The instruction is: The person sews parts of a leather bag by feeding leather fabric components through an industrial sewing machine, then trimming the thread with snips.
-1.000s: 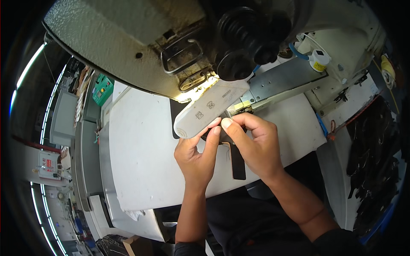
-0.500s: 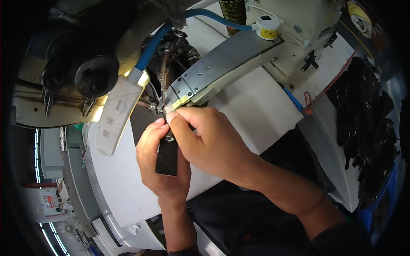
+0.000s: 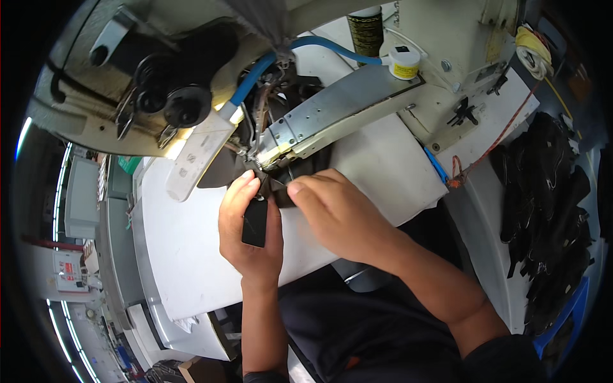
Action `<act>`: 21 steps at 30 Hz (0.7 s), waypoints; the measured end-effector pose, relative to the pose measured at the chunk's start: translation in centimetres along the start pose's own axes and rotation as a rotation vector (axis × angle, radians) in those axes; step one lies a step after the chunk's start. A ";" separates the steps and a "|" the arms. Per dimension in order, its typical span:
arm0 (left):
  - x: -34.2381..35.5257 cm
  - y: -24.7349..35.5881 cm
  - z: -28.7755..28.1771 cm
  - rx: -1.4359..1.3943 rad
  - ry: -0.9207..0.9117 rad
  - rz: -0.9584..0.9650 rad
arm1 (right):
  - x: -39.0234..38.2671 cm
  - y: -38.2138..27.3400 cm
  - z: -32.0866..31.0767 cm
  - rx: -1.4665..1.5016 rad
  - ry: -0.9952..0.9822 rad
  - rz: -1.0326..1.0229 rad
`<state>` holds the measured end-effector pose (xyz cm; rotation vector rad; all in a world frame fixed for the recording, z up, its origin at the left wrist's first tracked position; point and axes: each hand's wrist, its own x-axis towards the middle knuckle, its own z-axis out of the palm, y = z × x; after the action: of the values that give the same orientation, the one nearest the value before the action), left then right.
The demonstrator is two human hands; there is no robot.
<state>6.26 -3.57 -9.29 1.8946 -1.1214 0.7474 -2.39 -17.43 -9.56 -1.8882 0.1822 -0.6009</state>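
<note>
My left hand (image 3: 231,220) is closed around a flat black piece (image 3: 255,222) with a straight lower edge, in front of the sewing machine's narrow arm (image 3: 345,102). Its thumb and fingertips reach up to the stitching area (image 3: 258,163) at the arm's tip. To the right, my right hand (image 3: 345,217) has thumb and forefinger pinched together beside dark material (image 3: 281,191) under the arm's end. A thin line runs up from that pinch; what the fingers hold is too small to make out.
The machine's head (image 3: 185,108) with dark round knobs hangs at upper left, a pale guard (image 3: 198,159) below it. A blue hose (image 3: 313,41) crosses to a white cup (image 3: 402,62). A dark can (image 3: 366,35) stands behind. Several black pieces (image 3: 543,191) lie at right.
My right hand has moved away from my left fingertips to the right, leaving a gap. My left hand still holds the black piece. The whole view has shifted a little.
</note>
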 end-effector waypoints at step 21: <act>0.1 0.0 0.0 0.042 0.057 0.048 | 3.0 -1.6 -1.0 -0.360 0.102 -0.278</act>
<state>6.32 -3.61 -9.26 1.8748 -1.1270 0.8524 -0.57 -18.84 -6.89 -2.2521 0.0982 -0.9021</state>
